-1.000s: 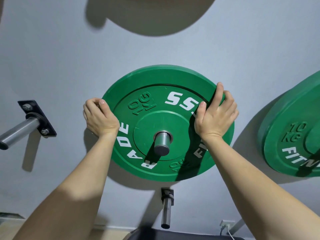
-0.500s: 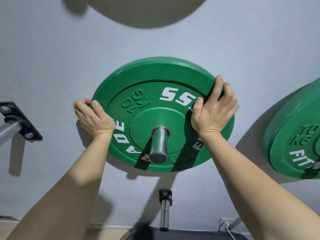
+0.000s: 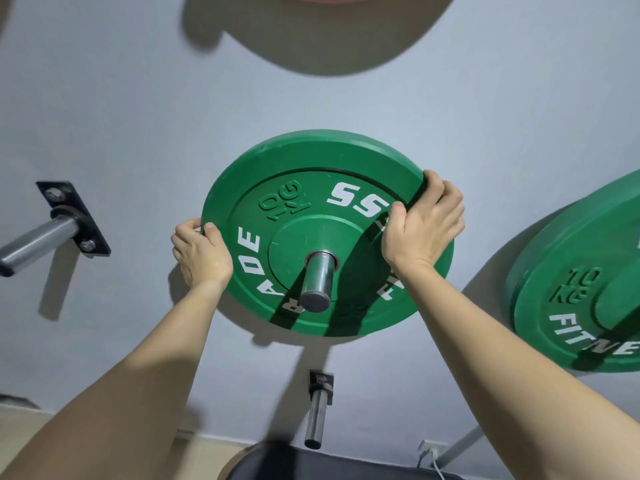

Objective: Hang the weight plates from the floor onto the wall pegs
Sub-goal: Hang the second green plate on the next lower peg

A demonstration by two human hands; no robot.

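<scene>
The green plate marked 10 KG sat on a steel peg that ran through its centre hole, close to the grey wall. The left hand gripped its left rim, fingers curled behind the edge and thumb on the face. The right hand held the upper right rim the same way. A second green plate hung to the right, well apart. A long peg stuck out of the wall to the left, and a thin peg below the held plate.
</scene>
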